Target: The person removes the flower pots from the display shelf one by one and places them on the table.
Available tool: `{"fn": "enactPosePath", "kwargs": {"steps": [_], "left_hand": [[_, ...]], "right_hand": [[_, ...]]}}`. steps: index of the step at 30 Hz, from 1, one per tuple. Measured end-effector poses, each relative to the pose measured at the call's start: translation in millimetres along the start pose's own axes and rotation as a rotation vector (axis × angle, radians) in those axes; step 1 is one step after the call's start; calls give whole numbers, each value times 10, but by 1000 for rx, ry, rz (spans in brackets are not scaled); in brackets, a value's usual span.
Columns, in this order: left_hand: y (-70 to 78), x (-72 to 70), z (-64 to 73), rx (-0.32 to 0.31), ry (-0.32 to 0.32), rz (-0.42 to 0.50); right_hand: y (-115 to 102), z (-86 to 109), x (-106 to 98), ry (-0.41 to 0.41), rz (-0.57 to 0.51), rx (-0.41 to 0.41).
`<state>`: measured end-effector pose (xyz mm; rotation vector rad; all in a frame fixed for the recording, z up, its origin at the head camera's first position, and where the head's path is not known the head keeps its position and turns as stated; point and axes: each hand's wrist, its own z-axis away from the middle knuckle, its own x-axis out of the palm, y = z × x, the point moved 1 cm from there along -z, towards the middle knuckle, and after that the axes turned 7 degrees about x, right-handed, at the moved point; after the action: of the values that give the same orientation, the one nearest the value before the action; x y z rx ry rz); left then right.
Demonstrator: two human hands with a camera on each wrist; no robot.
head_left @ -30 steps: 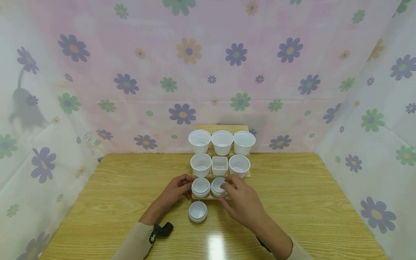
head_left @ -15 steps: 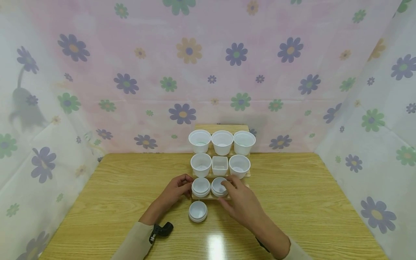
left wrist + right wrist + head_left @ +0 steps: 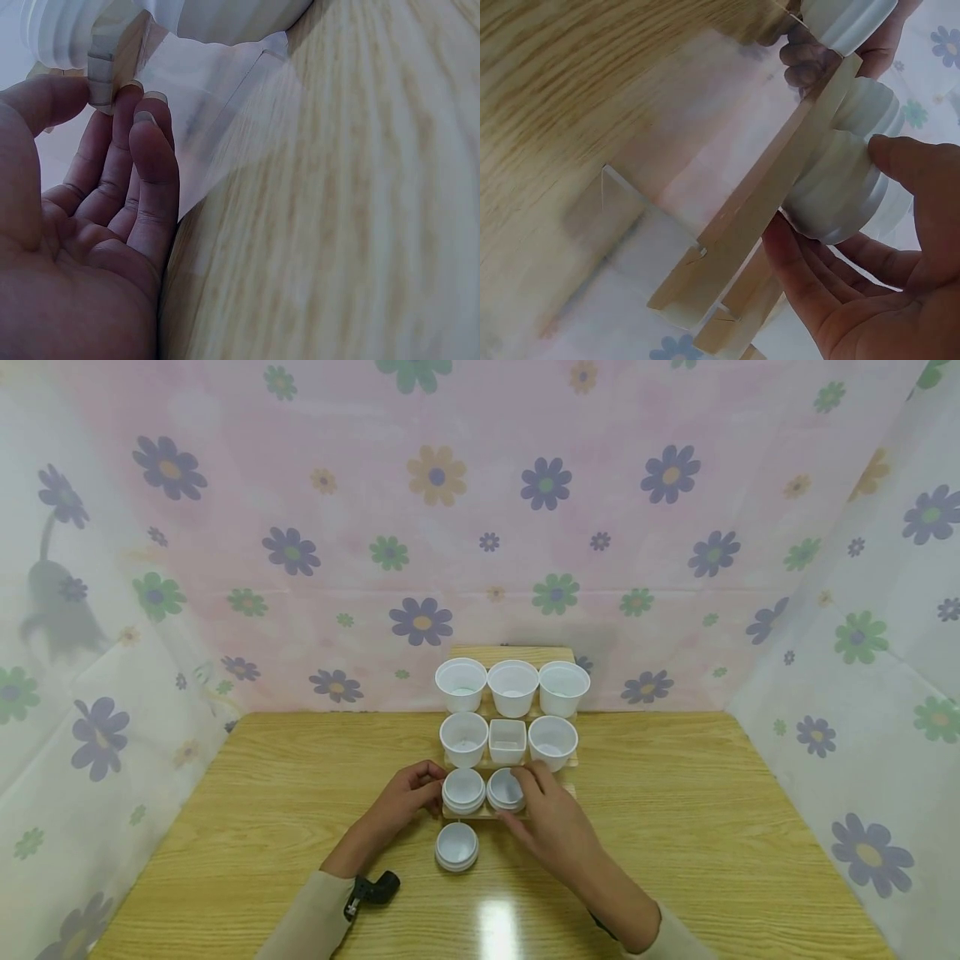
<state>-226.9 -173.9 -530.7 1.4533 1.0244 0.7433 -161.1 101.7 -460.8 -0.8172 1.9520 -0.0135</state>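
Observation:
My left hand (image 3: pixel 401 797) pinches the left end of the lowest wooden board (image 3: pixel 112 56) of a small tiered stand, thumb on one side and fingers on the other. On that board are two round white jars. My right hand (image 3: pixel 558 831) holds the right-hand jar (image 3: pixel 832 191) between thumb and fingers, partly covering it in the head view. The left-hand jar (image 3: pixel 463 789) stands beside it, close to my left fingertips. A third white jar (image 3: pixel 457 847) is on the table in front of the stand, open side up.
The middle tier bears two round white cups, such as the left cup (image 3: pixel 463 740), and a square cup (image 3: pixel 507 742) between them. Three larger white cups, among them the middle one (image 3: pixel 513 689), fill the top tier. A flowered cloth (image 3: pixel 480 527) hangs behind the wood-grain table (image 3: pixel 712 827).
My right hand has shifted slightly left, its fingers closing in around the right-hand jar. My left hand and the other containers stay in place.

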Motion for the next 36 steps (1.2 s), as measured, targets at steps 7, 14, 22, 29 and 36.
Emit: {"fn": "enactPosePath", "kwargs": {"steps": [7, 14, 22, 29, 36], "left_hand": [[11, 1, -3, 1, 0, -5], [16, 3, -6, 0, -2, -2], [7, 3, -7, -3, -4, -14], [-2, -3, 1, -9, 5, -17], [2, 2, 10, -15, 1, -3]], "right_hand": [[-1, 1, 12, 8, -11, -7], [-15, 27, -3, -4, -48, 0], [-30, 41, -18, 6, -60, -12], [-52, 47, -56, -28, -48, 18], [-68, 57, -75, -61, -57, 40]]}}
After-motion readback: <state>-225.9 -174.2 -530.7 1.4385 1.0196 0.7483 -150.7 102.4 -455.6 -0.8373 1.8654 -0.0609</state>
